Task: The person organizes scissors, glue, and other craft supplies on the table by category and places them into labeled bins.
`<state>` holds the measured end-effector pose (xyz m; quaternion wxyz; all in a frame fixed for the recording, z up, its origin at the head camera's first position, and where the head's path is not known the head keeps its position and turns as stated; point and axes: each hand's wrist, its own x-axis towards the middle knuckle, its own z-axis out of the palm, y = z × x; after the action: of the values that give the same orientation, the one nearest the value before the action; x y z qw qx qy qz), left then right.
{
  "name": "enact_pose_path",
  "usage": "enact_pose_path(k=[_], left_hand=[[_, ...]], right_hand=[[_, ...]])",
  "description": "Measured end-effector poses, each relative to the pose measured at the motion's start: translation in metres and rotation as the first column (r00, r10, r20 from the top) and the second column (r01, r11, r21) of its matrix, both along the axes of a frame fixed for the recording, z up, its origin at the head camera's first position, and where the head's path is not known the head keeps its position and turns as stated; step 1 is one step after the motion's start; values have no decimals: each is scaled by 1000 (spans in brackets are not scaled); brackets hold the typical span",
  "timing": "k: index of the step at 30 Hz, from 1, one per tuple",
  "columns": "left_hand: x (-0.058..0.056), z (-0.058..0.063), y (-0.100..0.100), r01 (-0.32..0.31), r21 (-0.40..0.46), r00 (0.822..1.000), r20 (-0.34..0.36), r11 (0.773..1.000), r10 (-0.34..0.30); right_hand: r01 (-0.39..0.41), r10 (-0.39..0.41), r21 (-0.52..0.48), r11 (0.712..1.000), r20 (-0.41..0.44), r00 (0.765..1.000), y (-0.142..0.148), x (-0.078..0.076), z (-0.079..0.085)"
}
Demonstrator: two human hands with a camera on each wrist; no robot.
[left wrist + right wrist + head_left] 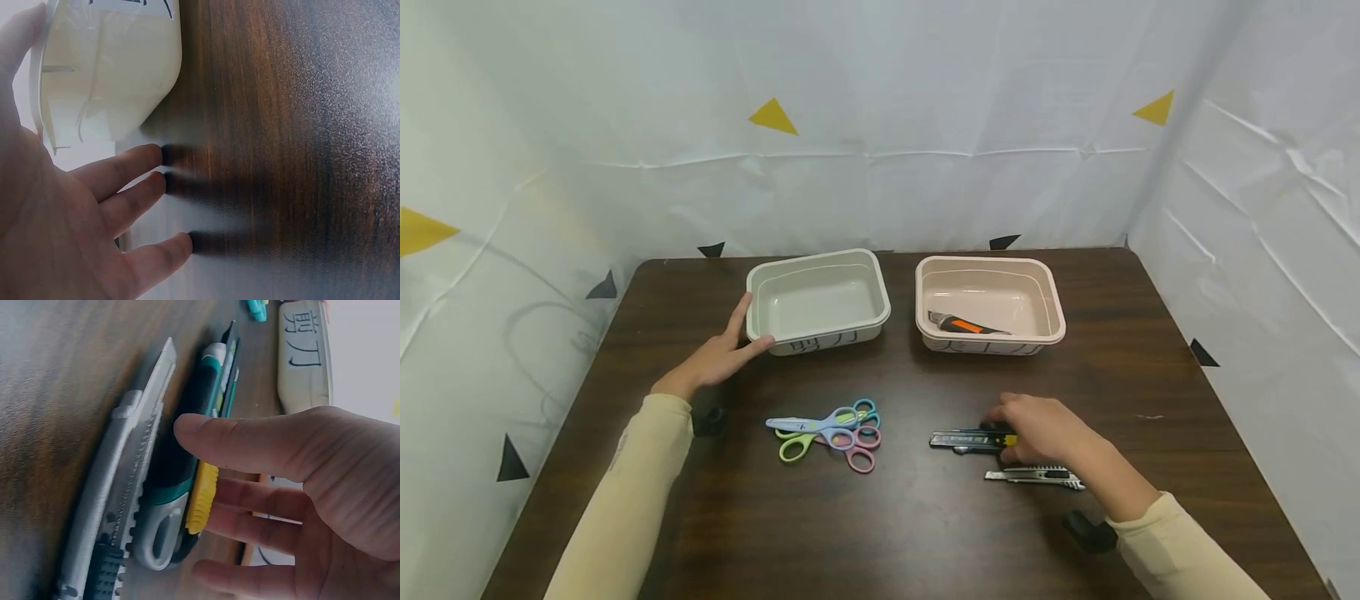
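My right hand (1037, 427) is over the utility knives at the right of the table. In the right wrist view its thumb lies on the dark green-trimmed utility knife (167, 469), with fingers behind it by the yellow slider (202, 497). A silver snap-off utility knife (94, 500) lies alongside, apart from the thumb. Its fingers spread, my left hand (718, 354) is at the near left corner of the grey-green bin (820, 302). The left thumb is at the rim, while fingertips (150, 154) reach the tabletop below the bin's side.
A pale pink bin (1000, 292) stands right of the grey-green one and holds a black and orange utility knife (967, 326). Several pairs of coloured scissors (797, 424) lie in a pile at mid-table. White sheeting (925, 200) walls off the back and sides.
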<state>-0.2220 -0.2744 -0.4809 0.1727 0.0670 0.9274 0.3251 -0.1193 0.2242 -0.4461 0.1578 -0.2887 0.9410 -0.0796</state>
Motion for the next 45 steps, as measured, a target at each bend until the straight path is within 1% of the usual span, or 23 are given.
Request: enact_pose_path(k=[4,9,22,28,35,45], left_hand=[[1,1,0,2,6,1000,7,1000,-2],[2,0,1,8,9,1000,4,1000,-8],[1,-2,0,6,12,1000,-8,1000,-6],[0,-5,0,-1,10,1000,-5,1000,1],[1,0,1,1,3,1000,-8,1000,-1],[3,3,3,6,-7,1000,-9,1000,-6]], right_hand=[[16,-16,-1,1000,7,1000,2,1,-6],[1,-2,-19,1000,-30,1000,5,3,-13],[-21,15,-73,997,-88,996,9,7,-20],[-33,26,-85,996,-86,996,10,7,-20],[-38,32,-85,996,-78,996,9,6,-19],[-53,47,-90,994,-67,997,8,2,-19]])
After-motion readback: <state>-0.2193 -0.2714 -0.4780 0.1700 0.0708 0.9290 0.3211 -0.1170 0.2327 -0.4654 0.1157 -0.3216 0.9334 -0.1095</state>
